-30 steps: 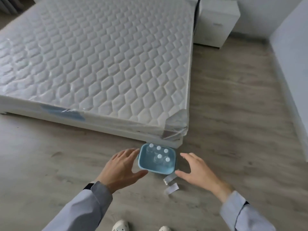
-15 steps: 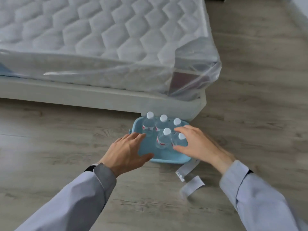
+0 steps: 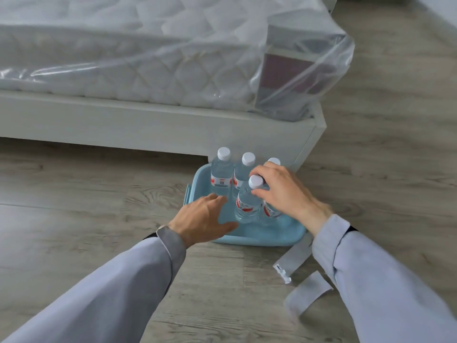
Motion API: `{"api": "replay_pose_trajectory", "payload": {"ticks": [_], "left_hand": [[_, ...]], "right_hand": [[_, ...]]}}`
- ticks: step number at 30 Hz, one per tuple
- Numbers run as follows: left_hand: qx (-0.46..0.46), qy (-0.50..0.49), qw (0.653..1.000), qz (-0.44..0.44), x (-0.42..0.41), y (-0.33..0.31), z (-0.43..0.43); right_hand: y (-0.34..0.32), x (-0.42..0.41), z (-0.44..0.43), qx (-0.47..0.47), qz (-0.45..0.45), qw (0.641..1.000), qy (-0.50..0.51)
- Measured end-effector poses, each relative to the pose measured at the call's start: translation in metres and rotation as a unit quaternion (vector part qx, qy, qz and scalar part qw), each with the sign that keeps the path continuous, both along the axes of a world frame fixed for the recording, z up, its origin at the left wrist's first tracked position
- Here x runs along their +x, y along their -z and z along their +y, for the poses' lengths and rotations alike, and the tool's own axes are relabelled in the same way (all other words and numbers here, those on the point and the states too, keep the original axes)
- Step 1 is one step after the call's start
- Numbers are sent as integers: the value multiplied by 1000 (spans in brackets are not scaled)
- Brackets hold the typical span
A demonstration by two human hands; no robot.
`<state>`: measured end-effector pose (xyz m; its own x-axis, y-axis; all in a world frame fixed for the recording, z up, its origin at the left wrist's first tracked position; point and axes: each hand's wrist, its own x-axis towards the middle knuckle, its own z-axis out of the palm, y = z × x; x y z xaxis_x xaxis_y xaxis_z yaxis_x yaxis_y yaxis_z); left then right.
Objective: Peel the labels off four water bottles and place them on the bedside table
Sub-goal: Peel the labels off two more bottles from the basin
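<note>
Wood floor (image 3: 74,194) under everything. Plastic-wrapped mattress (image 3: 148,58) on a white bed frame (image 3: 123,125), beyond both hands.

Blue tray (image 3: 267,237) on the floor at the bed corner, directly under both hands. All the bottles stand upright in it.

Left hand (image 3: 205,219): fingers straight and spread wide, holding nothing, over the tray's left near part. Can't tell if it touches the tray.

Right hand (image 3: 284,194): thumb and fingers curled round the neck of the front bottle (image 3: 247,204), just below its white cap.

Back-left bottle (image 3: 221,174) and back-middle bottle (image 3: 243,173) stand past the left fingertips, red-and-white labels on. Back-right bottle (image 3: 274,160): only the cap shows above the right knuckles. One more labelled bottle (image 3: 272,211) sits under the right palm, cap hidden.

Two pale strips (image 3: 294,258) (image 3: 306,293) lie flat on the floor just left of the right forearm, outside the tray.
</note>
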<state>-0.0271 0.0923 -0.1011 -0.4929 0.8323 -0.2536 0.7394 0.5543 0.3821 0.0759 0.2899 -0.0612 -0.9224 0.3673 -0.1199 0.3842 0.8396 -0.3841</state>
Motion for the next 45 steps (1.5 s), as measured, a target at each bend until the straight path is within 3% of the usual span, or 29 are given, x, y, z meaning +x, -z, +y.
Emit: {"api": "replay_pose_trajectory", "payload": {"ticks": [7,10,14,18,28,37,41,45], "left_hand": [[23,-67,997,-10,12,1,-1],[105,-117,986,-56,21,-4,0],[336,-234,893,-185,43,-16,-3],[418,-249,864,-129,48,-42,-6],[441,-203,855,-185,52,-79,-23],[441,-138,850,-254,42,-119,-34],[459,-127,834,-281,40,-130,-32],[478,-112,806,-330,38,-138,-30]], "right_hand": [[-30,1,-14,4,75,997,-10],[-64,2,-22,8,144,990,3],[-110,4,-34,2,232,972,30],[-144,7,-48,9,284,958,42],[-178,23,-68,14,329,943,48],[-165,46,-40,-172,335,926,-16],[-153,52,-37,-278,303,911,-34],[-149,56,-43,-297,302,905,-43]]}}
